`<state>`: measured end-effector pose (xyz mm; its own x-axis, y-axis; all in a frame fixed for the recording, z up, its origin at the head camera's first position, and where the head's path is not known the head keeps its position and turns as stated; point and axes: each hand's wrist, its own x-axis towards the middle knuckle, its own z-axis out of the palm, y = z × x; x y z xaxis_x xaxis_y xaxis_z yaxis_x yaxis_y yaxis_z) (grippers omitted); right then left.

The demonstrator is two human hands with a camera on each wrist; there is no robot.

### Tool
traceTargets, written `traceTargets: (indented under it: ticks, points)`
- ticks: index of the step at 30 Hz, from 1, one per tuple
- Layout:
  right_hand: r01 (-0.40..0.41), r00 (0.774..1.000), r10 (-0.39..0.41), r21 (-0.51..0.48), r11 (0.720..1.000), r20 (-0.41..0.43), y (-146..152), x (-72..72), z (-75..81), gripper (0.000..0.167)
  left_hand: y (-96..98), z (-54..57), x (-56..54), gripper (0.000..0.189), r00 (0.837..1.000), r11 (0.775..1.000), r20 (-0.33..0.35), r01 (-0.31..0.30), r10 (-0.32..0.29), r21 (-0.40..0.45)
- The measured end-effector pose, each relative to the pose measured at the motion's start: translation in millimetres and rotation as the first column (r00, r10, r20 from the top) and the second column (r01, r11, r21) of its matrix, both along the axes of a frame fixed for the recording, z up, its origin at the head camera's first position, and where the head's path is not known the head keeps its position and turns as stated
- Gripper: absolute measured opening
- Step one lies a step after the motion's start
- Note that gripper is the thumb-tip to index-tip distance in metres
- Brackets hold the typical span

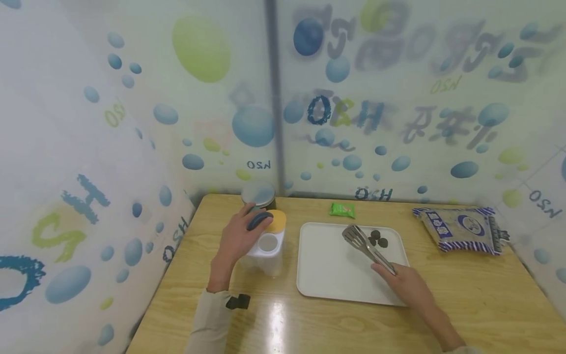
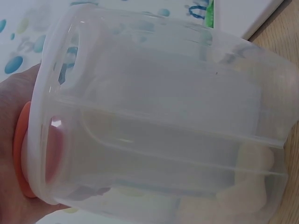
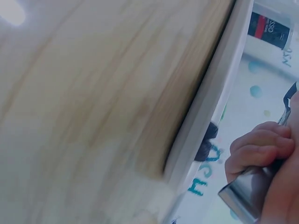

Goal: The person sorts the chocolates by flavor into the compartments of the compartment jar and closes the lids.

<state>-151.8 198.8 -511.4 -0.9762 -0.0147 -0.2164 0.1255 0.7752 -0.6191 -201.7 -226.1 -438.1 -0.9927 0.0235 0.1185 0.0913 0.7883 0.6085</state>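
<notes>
My left hand [image 1: 239, 236] pinches a dark blue round lid [image 1: 259, 221], tilted above a clear compartmented container [image 1: 270, 263]. One round opening in the container's white top is uncovered, and a yellow-orange lid [image 1: 277, 221] covers another part. Pale pieces [image 2: 250, 186] lie at the container's bottom in the left wrist view, where an orange-red lid [image 2: 23, 149] shows beside the hand. My right hand [image 1: 409, 285] grips metal tongs [image 1: 369, 248] by the handle end, over the white tray [image 1: 327, 275]. Several dark round lumps [image 1: 376, 235] lie on the tray, just right of the tongs' heads.
Behind the container stands a jar [image 1: 258, 192] with a clear top. A small green packet [image 1: 342, 210] lies beyond the tray. At the right lies a blue-and-white bag [image 1: 464, 228], clipped at one end. Patterned walls border the table [image 1: 336, 329] at the back and sides.
</notes>
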Motion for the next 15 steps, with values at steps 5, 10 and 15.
traceTargets:
  ticks: [5, 10, 15]
  points:
    - [-0.009, 1.0, 0.008, -0.041, 0.999, -0.015, -16.9, -2.3, 3.2, 0.059, 0.9, 0.1, -1.1, 0.064, 1.0, 1.0, -0.011, 0.002, -0.002, 0.004]
    - [-0.036, 0.997, 0.031, -0.073, 0.997, -0.069, -36.2, -5.3, 3.4, 0.056, 0.5, -0.2, -1.4, 0.063, 1.0, 1.0, -0.021, -0.002, 0.002, 0.005]
    - [-0.07, 0.992, 0.054, -0.14, 0.988, -0.11, -58.3, -5.0, 4.4, 0.054, 1.0, -0.6, -0.3, 0.061, 1.0, 1.0, -0.011, -0.007, 0.007, -0.002]
